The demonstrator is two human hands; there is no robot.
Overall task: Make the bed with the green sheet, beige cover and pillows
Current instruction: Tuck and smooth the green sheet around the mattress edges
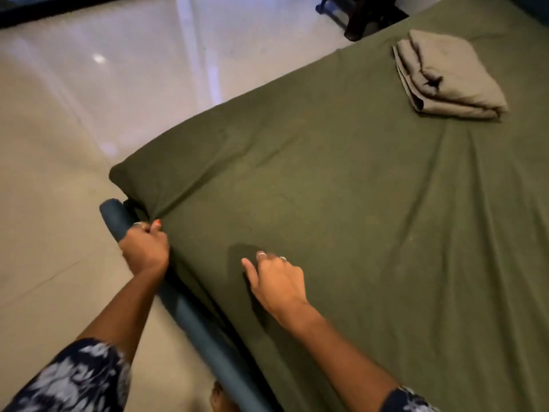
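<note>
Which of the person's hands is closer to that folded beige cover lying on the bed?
Right. The right hand rests on the green sheet, well short of the folded beige cover; the left hand grips the sheet's edge, farther away.

Floor: glossy pale tile floor (89,114) stretching left of both hands, catching window glare.
Bed frame: a blue padded rail (190,319) beneath the left hand.
Furniture: dark legs of a piece of furniture (356,22) stand on the floor, far beyond both hands.
</note>
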